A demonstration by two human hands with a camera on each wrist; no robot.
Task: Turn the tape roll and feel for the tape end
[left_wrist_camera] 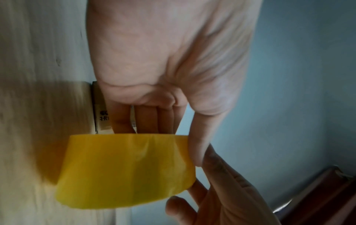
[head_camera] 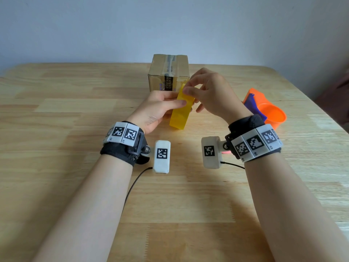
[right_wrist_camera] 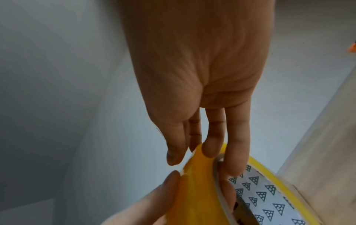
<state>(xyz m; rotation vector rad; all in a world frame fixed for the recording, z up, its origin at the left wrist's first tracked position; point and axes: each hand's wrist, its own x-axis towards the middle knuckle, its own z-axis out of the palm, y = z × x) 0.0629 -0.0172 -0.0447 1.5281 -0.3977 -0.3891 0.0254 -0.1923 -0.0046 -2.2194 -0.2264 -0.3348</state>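
A roll of yellow tape (head_camera: pixel 179 114) stands on edge on the wooden table (head_camera: pixel 75 110), in front of a cardboard box (head_camera: pixel 169 72). My left hand (head_camera: pixel 160 108) grips the roll from the left, thumb across its outer face and fingers behind it. My right hand (head_camera: pixel 211 91) pinches the top of the roll with thumb and fingertips. The left wrist view shows the tape's yellow band (left_wrist_camera: pixel 125 169) below my left hand (left_wrist_camera: pixel 163 60). In the right wrist view, my right hand (right_wrist_camera: pixel 196 76) has fingertips on the roll (right_wrist_camera: pixel 196 190) and one finger reaches into its white, triangle-printed core (right_wrist_camera: pixel 260 197).
The taped cardboard box stands at the table's far middle. An orange plastic object (head_camera: pixel 272 114) with a purple part (head_camera: pixel 253 104) lies to the right of my right wrist. A pale wall rises behind the table.
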